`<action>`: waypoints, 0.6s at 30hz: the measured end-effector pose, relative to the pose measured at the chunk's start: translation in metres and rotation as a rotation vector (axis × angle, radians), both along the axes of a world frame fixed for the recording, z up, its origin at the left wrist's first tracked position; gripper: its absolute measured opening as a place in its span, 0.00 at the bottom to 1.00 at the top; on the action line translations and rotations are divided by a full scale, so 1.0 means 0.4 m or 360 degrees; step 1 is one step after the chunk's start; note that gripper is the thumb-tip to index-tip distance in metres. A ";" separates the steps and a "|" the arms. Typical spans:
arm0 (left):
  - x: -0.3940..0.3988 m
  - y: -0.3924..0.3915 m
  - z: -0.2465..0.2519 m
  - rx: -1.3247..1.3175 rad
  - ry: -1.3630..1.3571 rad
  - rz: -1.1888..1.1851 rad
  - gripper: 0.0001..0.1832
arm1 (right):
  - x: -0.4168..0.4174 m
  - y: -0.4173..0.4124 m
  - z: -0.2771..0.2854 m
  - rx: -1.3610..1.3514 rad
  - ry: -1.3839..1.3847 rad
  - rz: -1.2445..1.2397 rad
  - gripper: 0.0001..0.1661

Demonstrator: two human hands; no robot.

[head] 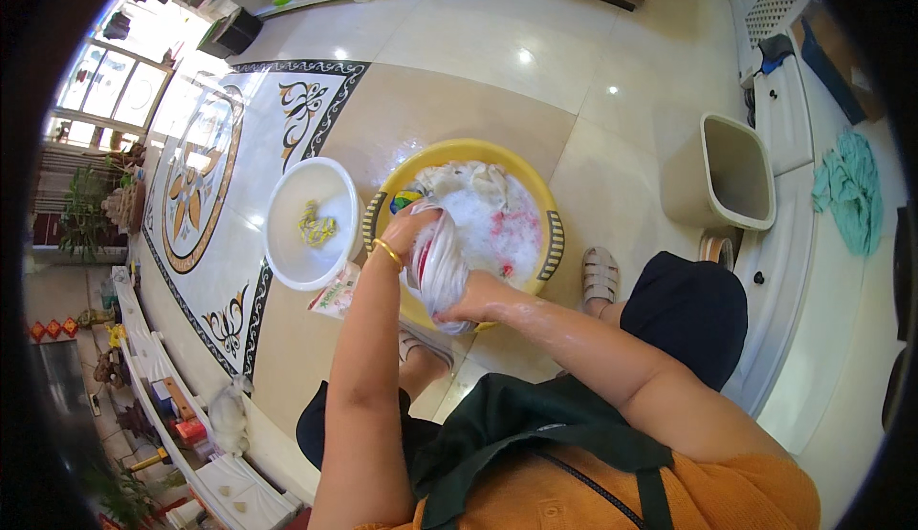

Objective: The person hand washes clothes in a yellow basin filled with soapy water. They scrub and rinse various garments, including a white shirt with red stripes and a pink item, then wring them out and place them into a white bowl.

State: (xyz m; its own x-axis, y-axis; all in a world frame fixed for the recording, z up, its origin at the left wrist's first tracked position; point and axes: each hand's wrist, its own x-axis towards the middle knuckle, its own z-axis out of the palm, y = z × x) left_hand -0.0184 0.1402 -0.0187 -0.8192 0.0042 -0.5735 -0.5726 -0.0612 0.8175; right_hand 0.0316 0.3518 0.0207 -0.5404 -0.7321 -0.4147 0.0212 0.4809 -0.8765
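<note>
Between my hands is a bunched, wet white cloth (446, 261) with a red stripe showing, held over the near side of a yellow plastic basin (470, 148). My left hand (414, 227), with a gold bangle at the wrist, grips its upper left end. Its lower end is in my right hand (473, 297). White suds (477, 229) fill the basin, pinkish on the right, around more pale wet fabric (466, 180). A blue, green and yellow item (406, 200) rests at the basin's left edge, partly hidden by my left hand.
Left of the yellow basin stands a white basin (276, 232) holding a yellow patterned cloth (315, 225). A printed packet (337, 292) lies below it. To the right are a beige waste bin (681, 179), white cabinets (782, 118) and a teal cloth (850, 189). My sandalled feet flank the basin.
</note>
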 end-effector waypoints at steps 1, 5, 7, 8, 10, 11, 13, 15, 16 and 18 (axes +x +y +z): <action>-0.011 0.020 0.002 -0.0466 0.0016 -0.0201 0.31 | 0.002 -0.007 -0.007 0.0102 0.0125 0.0058 0.37; -0.031 0.124 -0.002 -0.1749 -0.0028 -0.0894 0.32 | 0.013 -0.026 -0.083 0.0621 0.0210 0.0224 0.32; -0.025 0.183 -0.002 -0.1911 -0.0095 -0.1078 0.32 | 0.029 -0.021 -0.138 0.0669 0.0284 0.0152 0.32; -0.022 0.210 0.001 -0.1977 -0.0197 -0.1020 0.33 | 0.028 -0.014 -0.165 0.0716 0.0178 0.0195 0.35; -0.025 0.237 0.008 -0.2021 -0.0234 -0.0957 0.33 | 0.032 -0.005 -0.200 0.0104 0.0392 0.0040 0.40; -0.028 0.234 0.014 -0.2047 -0.0281 -0.0907 0.34 | 0.029 0.003 -0.208 -0.0073 0.0478 0.0012 0.42; -0.038 0.191 0.026 -0.1827 -0.0322 -0.0851 0.41 | 0.013 0.012 -0.199 -0.0220 -0.0387 -0.0452 0.44; -0.047 0.110 0.034 -0.1444 -0.0318 -0.0796 0.45 | -0.023 0.019 -0.161 -0.0581 -0.1213 -0.0476 0.41; -0.048 0.059 0.038 -0.1041 -0.0244 -0.0616 0.52 | -0.037 0.038 -0.135 -0.0571 -0.1490 -0.0562 0.39; -0.029 -0.020 0.041 -0.0148 -0.0126 0.0006 0.40 | -0.066 0.057 -0.076 -0.0853 -0.1906 -0.0608 0.37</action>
